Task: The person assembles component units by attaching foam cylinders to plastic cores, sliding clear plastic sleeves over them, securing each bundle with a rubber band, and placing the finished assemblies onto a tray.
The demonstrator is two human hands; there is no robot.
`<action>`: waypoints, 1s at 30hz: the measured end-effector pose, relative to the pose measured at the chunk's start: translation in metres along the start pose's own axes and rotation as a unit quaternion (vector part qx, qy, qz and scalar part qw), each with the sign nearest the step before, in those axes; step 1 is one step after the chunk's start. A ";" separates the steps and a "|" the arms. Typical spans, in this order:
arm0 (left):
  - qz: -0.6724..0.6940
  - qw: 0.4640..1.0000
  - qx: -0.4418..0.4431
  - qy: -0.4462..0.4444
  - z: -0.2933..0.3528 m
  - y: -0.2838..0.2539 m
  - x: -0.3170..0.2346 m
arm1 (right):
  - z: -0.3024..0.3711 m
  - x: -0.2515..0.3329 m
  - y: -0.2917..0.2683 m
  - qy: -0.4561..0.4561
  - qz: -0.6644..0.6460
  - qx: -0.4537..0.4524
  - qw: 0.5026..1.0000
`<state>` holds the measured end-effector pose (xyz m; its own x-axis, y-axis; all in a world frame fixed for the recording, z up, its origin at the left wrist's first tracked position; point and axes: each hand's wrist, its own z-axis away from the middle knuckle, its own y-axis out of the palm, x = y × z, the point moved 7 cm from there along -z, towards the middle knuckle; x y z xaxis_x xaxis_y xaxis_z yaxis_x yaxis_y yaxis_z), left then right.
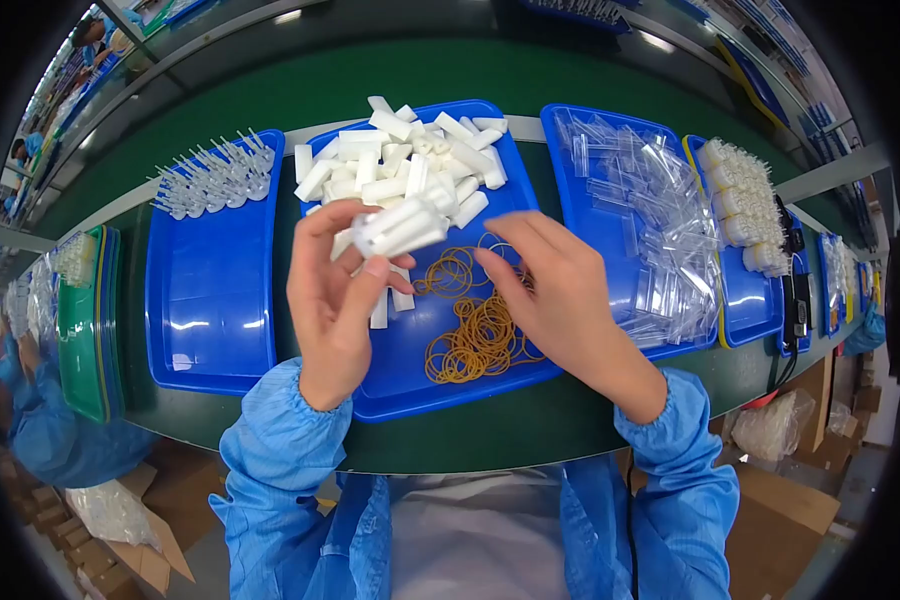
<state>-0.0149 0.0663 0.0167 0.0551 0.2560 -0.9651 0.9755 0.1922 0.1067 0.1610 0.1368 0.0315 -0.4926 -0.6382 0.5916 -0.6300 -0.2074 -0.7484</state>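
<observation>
My left hand [335,290] is closed around a bundle of short white cylindrical pieces [400,228], tilted above the middle blue tray [395,395]. To its right, my right hand [555,280] is curled, thumb and fingers slightly apart, with a thin rubber band [492,240] showing at the fingertips. Tan rubber bands [480,340] lie in a tangled heap below and between the hands. Behind them a large pile of loose white pieces [365,150] fills the far part of the tray. A few more white pieces [380,310] lie beside my left hand.
At left, a blue tray [210,310] bears upright clear-based parts [215,180]. At right, another holds clear plastic tubes [660,220]; beyond it stand bundled white parts [740,200]. Green trays [85,350] are stacked far left, near a person in blue [80,420]. Cardboard boxes [780,520] stand below.
</observation>
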 end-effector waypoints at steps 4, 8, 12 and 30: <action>0.048 0.996 -0.066 0.017 -0.004 -0.009 -0.003 | -0.035 0.018 0.013 -0.059 0.106 -0.052 0.991; 0.070 0.993 -0.095 -0.018 -0.002 -0.014 0.006 | -0.048 0.015 0.028 -0.042 0.140 -0.036 0.989; 0.022 0.995 -0.100 -0.016 -0.003 -0.014 0.006 | -0.038 0.010 0.013 -0.053 0.090 -0.058 0.993; 0.010 0.996 0.035 -0.078 0.007 0.024 0.019 | 0.044 -0.039 -0.024 0.142 -0.461 -0.060 0.874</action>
<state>0.0110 0.0691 -0.0010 0.1013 0.1076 -0.9890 0.9862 0.1197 0.1140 0.2219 0.1337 0.0135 0.1382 -0.0276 0.9900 -0.8882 -0.4457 0.1116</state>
